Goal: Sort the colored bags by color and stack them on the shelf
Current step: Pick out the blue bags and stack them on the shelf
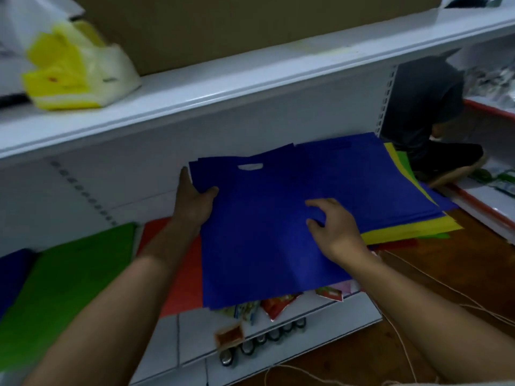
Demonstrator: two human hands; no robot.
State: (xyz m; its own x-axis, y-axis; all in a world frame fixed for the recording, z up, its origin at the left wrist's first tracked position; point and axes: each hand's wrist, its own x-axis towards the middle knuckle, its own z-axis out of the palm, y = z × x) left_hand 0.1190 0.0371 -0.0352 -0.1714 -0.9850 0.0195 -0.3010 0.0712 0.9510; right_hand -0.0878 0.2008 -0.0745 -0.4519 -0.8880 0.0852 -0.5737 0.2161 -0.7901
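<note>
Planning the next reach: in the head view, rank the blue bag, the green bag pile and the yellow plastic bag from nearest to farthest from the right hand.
1. Blue bag: under the right hand, touching it.
2. Green bag pile: lower left, on the shelf.
3. Yellow plastic bag: upper left, on the higher shelf.

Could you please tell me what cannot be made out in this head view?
- Mixed pile: count hidden under blue bags.
- Red stack: mostly covered by blue bags and left hand.
- Yellow bags on upper shelf: blurred.
- Green stack: cut off by left edge.
</note>
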